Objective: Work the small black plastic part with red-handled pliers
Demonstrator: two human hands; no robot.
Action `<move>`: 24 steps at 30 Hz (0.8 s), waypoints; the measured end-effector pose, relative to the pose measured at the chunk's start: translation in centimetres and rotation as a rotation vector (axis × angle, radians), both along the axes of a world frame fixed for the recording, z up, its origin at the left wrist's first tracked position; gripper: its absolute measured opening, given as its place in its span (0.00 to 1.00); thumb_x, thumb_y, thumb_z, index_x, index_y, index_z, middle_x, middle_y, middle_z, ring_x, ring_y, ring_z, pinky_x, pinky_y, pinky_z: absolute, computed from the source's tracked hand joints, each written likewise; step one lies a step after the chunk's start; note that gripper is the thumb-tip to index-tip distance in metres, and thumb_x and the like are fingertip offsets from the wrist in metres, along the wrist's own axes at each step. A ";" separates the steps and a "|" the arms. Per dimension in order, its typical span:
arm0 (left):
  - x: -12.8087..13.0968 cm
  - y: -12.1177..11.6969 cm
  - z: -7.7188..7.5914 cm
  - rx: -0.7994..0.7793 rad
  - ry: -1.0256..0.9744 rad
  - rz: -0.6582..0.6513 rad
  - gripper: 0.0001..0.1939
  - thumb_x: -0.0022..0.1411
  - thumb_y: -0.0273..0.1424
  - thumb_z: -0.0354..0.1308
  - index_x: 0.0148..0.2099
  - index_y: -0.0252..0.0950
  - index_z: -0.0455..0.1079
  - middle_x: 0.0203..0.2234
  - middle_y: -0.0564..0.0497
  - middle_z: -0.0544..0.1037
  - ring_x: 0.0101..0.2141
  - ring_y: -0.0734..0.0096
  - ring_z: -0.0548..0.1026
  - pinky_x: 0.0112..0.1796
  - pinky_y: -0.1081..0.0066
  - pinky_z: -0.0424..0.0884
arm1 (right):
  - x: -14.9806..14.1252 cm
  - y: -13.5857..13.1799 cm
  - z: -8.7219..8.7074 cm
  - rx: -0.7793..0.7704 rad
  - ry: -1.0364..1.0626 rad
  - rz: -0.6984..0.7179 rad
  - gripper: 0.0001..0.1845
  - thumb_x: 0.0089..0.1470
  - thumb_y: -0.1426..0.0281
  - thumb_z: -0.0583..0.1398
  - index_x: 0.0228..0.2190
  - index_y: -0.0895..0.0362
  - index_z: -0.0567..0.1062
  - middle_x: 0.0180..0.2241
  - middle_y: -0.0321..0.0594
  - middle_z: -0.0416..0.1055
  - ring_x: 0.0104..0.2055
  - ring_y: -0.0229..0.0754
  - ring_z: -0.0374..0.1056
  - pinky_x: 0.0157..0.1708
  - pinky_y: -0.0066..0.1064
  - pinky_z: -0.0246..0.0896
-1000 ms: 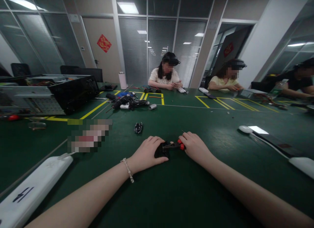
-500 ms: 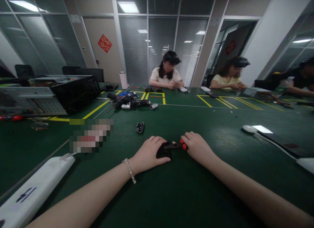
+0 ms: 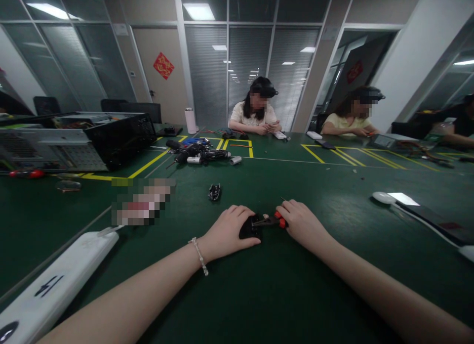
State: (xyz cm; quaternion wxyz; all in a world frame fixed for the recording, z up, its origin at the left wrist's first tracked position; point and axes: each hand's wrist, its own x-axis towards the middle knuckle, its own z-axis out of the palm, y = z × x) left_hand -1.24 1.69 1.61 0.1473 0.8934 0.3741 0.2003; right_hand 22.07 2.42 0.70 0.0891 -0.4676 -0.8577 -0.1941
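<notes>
My left hand (image 3: 226, 230) lies cupped over a small black part (image 3: 249, 227) on the green table (image 3: 259, 294), fingers curled around it and pressing it down. My right hand (image 3: 303, 224) is closed on the red handles of a pair of pliers (image 3: 272, 220), whose tip reaches the part. Another small black piece (image 3: 214, 191) sits apart, farther up the table.

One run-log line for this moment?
left hand: holds small black part on green table | right hand: grips red-handled tool, tip at part
</notes>
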 end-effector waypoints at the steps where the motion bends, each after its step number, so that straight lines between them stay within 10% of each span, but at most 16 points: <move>1: 0.0 0.0 0.0 -0.001 0.002 -0.001 0.27 0.52 0.46 0.56 0.51 0.41 0.58 0.46 0.49 0.65 0.45 0.59 0.63 0.44 0.60 0.62 | 0.0 0.0 0.0 -0.004 0.000 -0.001 0.19 0.39 0.81 0.55 0.37 0.60 0.70 0.36 0.45 0.67 0.37 0.45 0.62 0.37 0.36 0.57; 24: 0.0 0.1 0.0 0.009 -0.012 -0.008 0.26 0.52 0.45 0.56 0.50 0.40 0.59 0.46 0.49 0.65 0.45 0.59 0.63 0.44 0.59 0.62 | -0.2 -0.1 0.3 -0.046 -0.018 -0.037 0.19 0.39 0.82 0.56 0.37 0.62 0.71 0.36 0.46 0.68 0.38 0.45 0.61 0.37 0.36 0.57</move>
